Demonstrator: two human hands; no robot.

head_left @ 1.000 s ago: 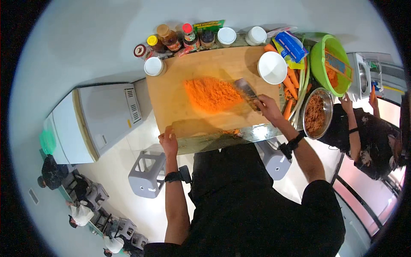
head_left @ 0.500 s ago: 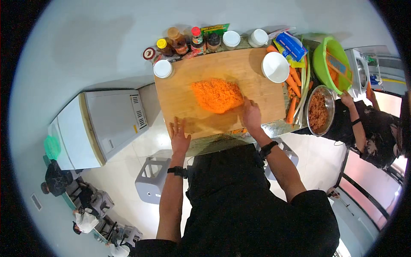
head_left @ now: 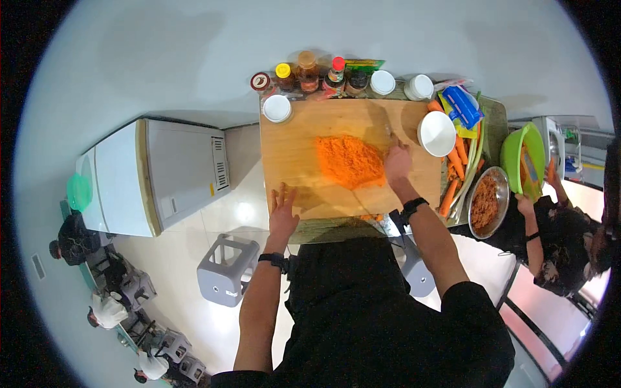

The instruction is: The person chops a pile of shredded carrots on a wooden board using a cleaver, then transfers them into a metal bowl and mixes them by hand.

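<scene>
Left hand (head_left: 283, 216), unclenched, braces the cutting board (head_left: 291, 143), seemingly for steadiness; right hand (head_left: 398, 163) grasps a blurred cleaver (head_left: 389, 129) beside minced carrot (head_left: 349, 161).

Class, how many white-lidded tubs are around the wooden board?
3: one tub at the board's far left corner, a second tub beyond its far edge, a third tub right of that.

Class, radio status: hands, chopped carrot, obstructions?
Left hand spread on board. Right hand beside chopped carrot, grip unclear. White bowl nearby.
</scene>
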